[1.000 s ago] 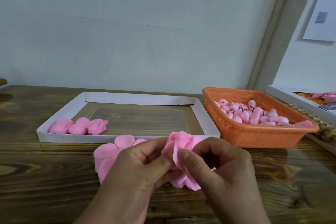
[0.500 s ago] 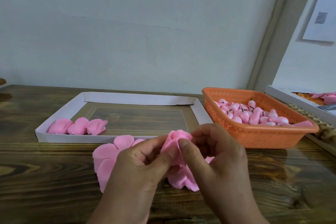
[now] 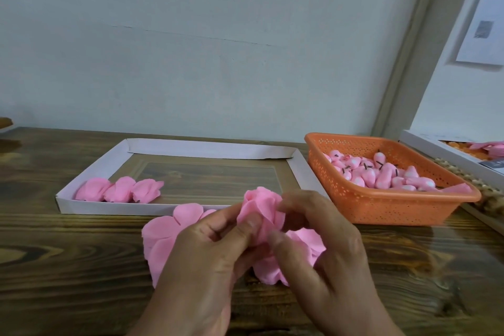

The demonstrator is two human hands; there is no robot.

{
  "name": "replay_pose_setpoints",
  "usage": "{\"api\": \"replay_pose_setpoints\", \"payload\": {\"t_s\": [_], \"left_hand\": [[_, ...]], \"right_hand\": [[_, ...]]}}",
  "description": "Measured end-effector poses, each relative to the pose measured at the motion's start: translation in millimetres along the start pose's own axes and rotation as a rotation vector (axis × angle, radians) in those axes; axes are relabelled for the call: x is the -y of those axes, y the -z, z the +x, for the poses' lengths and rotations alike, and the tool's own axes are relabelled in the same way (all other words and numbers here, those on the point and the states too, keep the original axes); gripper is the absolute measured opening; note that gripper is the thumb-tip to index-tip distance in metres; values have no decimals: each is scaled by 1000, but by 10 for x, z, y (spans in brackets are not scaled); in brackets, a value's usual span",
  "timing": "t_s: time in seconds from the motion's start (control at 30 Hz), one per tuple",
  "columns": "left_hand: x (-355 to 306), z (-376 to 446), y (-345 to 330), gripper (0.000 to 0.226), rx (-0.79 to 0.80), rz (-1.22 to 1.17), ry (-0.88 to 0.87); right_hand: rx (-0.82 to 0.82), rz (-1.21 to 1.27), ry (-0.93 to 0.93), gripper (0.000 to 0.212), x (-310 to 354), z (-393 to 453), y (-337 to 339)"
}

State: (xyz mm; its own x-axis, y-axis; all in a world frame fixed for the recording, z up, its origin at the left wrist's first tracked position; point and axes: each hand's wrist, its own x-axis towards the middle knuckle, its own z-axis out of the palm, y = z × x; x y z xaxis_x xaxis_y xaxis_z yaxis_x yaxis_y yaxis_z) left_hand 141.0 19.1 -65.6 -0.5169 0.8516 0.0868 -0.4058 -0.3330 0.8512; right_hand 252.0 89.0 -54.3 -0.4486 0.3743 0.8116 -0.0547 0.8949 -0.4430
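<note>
From the head camera, both hands meet over the wooden table (image 3: 68, 267), just in front of a shallow white tray (image 3: 174, 209). The left hand (image 3: 207, 248) pinches a pink flower (image 3: 261, 207) between thumb and fingers. The right hand (image 3: 321, 248) curls its fingers round the flower's other side. Loose pink petals (image 3: 163, 234) lie on the table beneath the hands. Three finished flowers (image 3: 120, 189) sit in the tray's left corner. An orange basket (image 3: 381, 207) of pink buds (image 3: 381, 174) stands to the right.
</note>
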Motion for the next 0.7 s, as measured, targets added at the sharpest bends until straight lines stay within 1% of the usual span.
{"api": "replay_pose_setpoints", "payload": {"t_s": [0.1,0.23,0.4,0.57,0.63,0.7], "left_hand": [[3,-16,-15,31,-10,-11,14],[-2,-38,-27,29,-3,-28,11],[-1,-54,-68,27,10,-17,7],[13,-42,-80,25,6,-3,9],[14,-32,-87,27,3,20,-2],[17,-19,-87,30,-9,41,-22]], "right_hand": [[2,54,-81,22,-2,-28,-16],[-23,58,-139,14,-73,-20,-27],[-115,76,-177,11,-70,10,-44],[-208,0,-244,22,-44,29,-84],[-198,38,-297,32,-7,31,-91],[-176,124,-369,36,38,48,-84]]}}
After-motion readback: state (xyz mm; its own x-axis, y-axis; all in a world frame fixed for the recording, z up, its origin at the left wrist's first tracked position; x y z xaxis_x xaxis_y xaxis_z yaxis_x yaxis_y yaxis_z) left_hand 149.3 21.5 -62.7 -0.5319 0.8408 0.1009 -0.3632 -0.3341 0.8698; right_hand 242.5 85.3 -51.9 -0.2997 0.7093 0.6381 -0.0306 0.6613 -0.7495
